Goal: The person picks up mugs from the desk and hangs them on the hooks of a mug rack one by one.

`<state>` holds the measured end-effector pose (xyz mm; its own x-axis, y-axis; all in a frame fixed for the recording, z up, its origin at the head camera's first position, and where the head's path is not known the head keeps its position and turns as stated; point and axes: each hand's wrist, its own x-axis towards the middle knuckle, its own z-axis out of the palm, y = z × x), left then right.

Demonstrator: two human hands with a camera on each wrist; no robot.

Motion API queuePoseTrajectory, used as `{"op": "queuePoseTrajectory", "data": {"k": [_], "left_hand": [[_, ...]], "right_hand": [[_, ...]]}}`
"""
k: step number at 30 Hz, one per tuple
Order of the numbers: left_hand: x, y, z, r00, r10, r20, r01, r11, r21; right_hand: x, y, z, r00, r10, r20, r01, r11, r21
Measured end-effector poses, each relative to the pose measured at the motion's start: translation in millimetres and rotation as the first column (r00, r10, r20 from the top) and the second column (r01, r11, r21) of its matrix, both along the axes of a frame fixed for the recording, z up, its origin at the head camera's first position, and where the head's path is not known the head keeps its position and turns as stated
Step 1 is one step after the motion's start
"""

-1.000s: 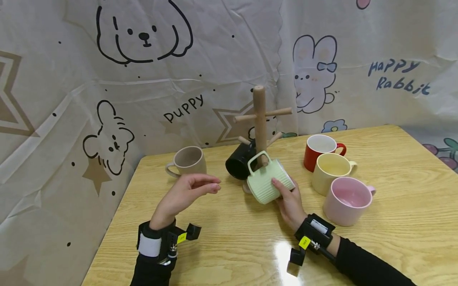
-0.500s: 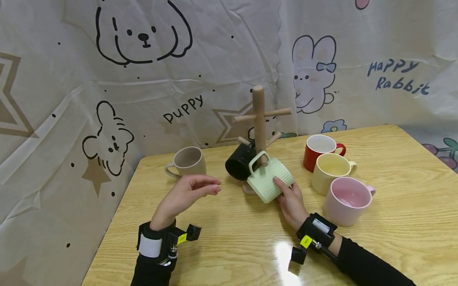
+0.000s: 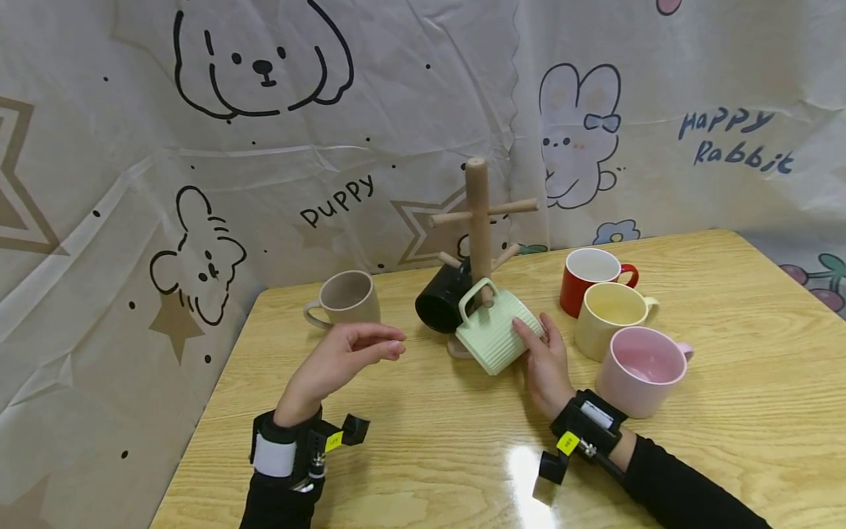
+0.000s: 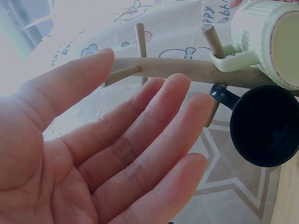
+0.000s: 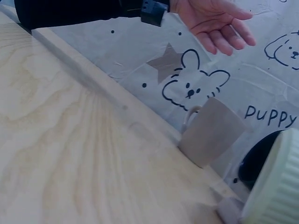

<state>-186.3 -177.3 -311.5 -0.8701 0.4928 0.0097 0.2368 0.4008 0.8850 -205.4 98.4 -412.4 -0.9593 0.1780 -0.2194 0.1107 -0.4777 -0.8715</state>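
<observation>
right hand (image 3: 547, 360), fingers (image 3: 529, 332) straight against the ribbed green mug (image 3: 494, 332) hung by its handle on the wooden rack (image 3: 479, 220); likely rigid, breakable ceramic, best gripped around the body.

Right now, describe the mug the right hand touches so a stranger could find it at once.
Find the wooden mug tree mid-table. The green mug hangs tilted by its handle on a low front peg, beside the black mug. It alone is ribbed and pale green, with the right hand against it.
</observation>
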Motion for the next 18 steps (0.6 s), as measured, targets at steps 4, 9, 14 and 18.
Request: {"op": "queuePoseTrajectory", "data": {"k": [4, 9, 14, 18], "left_hand": [[0.5, -2.5, 0.9, 1.000, 0.014, -0.002, -0.014, 1.000, -0.017], [1.1, -5.0, 2.6, 1.000, 0.013, -0.027, -0.013, 0.999, -0.035], [0.6, -4.1, 2.1, 0.999, 0.011, -0.045, -0.013, 0.999, -0.051], [-0.7, -4.0, 0.4, 0.998, -0.001, -0.064, -0.002, 0.999, -0.047]], "right_hand": [[1.4, 7.0, 15.2, 0.994, -0.078, -0.072, 0.082, 0.996, 0.043], [7.4, 12.0, 65.3, 0.886, -0.232, -0.400, 0.238, 0.971, -0.037], [7.7, 16.9, 149.5, 0.655, -0.054, -0.754, 0.260, 0.952, 0.158], [-11.6, 23.7, 215.6, 0.697, 0.369, -0.615, 0.265, 0.664, 0.699]]}}
